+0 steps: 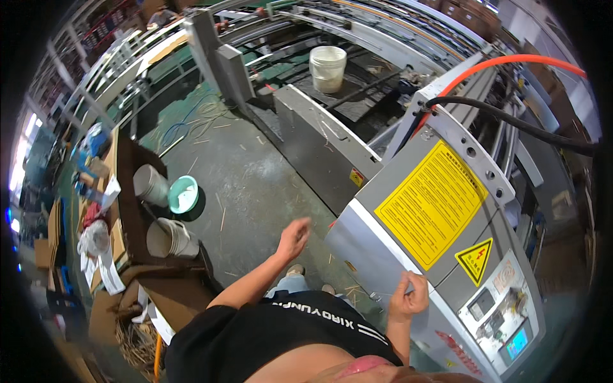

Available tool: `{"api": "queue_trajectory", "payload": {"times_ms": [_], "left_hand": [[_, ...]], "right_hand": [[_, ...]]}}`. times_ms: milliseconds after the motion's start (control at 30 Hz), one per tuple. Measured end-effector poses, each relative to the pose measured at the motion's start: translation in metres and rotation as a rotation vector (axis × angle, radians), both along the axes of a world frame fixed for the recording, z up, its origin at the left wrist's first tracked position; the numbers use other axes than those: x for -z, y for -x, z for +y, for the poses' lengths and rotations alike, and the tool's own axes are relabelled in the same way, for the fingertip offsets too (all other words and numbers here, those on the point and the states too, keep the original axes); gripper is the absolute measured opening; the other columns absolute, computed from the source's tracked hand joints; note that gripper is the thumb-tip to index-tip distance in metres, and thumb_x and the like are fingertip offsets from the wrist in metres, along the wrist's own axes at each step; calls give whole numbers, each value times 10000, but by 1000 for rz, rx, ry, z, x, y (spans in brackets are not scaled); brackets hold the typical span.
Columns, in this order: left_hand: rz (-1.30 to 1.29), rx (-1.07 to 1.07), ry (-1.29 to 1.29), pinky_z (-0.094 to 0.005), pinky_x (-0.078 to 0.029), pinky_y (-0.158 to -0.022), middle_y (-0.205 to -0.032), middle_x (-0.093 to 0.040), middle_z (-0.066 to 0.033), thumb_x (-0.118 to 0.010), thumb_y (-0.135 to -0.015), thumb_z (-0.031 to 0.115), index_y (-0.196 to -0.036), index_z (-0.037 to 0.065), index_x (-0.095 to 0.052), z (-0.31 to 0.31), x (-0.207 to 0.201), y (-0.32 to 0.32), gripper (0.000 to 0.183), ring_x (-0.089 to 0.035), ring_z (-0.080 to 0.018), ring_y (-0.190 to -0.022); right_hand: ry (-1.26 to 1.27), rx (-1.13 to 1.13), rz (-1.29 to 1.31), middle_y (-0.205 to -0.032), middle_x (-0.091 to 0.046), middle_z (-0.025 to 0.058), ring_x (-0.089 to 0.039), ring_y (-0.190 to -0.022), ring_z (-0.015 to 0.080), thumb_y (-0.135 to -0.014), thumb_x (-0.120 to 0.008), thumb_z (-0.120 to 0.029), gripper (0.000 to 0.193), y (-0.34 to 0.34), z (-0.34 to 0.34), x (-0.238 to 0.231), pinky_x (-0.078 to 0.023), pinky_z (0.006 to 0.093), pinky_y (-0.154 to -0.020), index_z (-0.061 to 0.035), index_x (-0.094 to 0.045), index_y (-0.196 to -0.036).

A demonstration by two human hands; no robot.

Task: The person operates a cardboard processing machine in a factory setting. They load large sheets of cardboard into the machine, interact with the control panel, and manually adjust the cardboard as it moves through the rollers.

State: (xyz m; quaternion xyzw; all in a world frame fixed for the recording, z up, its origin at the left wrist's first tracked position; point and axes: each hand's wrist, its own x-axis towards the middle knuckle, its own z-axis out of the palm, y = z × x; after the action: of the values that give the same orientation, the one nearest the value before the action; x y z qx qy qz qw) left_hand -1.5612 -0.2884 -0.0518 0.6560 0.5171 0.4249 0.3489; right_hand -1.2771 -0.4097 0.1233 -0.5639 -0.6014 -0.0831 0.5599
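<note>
My left hand (295,237) is held out over the floor in front of my body, blurred, its fingers bent. Nothing shows in it, but how far the fingers close is smeared. Beside the grey machine cabinet (373,255), my right hand (410,296) is raised with the fingers curled in and the thumb close to them. I see no object in that hand. It overlaps the cabinet's near edge in the picture; whether it touches cannot be told. On the cabinet top are a large yellow label (432,204), a yellow warning triangle (474,260) and a small lit screen (516,343).
Left of me, a green basin (184,195) and white buckets (181,241) stand on the floor beside a cluttered bench (122,185). Another white bucket (327,69) stands inside the machine frame. An orange hose (511,59) arches over the cabinet. A person (162,16) is far left.
</note>
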Motion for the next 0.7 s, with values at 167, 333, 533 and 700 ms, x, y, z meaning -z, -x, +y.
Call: {"api": "queue_trajectory", "payload": {"times_ms": [167, 333, 533, 700], "left_hand": [[-243, 4, -237, -338, -434, -902, -1167, -557, -131, -578, -837, 40, -1245, 23, -505, 75, -112, -57, 415, -549, -238, -1054], [-171, 253, -269, -378, -353, -1001, -1348, -423, -176, -522, -900, 169, -1364, 9, -384, 66, -125, -125, 510, -414, -296, -1229], [-18, 5, -408, -380, -363, -994, -1307, -468, -195, -496, -907, 116, -1328, -21, -428, 58, -115, -156, 448, -466, -313, -1181], [-25, -176, -443, -378, -392, -964, -1220, -545, -196, -475, -918, 142, -1272, -14, -492, 62, -109, -168, 387, -527, -318, -1108]], "right_hand": [[-15, 422, -149, -780, -626, 141, -584, -653, 304, -788, -647, 28, 130, -19, -22, -17, -481, 357, -624, -22, -595, -896], [23, 820, -109, -878, -634, 98, -584, -746, 232, -834, -600, 13, 124, -88, -90, -28, -479, 325, -708, -19, -584, -953], [-149, 1127, -103, -854, -632, 75, -571, -766, 149, -878, -580, -33, 170, -189, -183, -24, -469, 280, -723, 6, -590, -1044], [-279, 1134, -189, -964, -643, 112, -588, -795, 156, -891, -580, -37, 253, -302, -249, 1, -473, 254, -687, 6, -565, -1139]]}}
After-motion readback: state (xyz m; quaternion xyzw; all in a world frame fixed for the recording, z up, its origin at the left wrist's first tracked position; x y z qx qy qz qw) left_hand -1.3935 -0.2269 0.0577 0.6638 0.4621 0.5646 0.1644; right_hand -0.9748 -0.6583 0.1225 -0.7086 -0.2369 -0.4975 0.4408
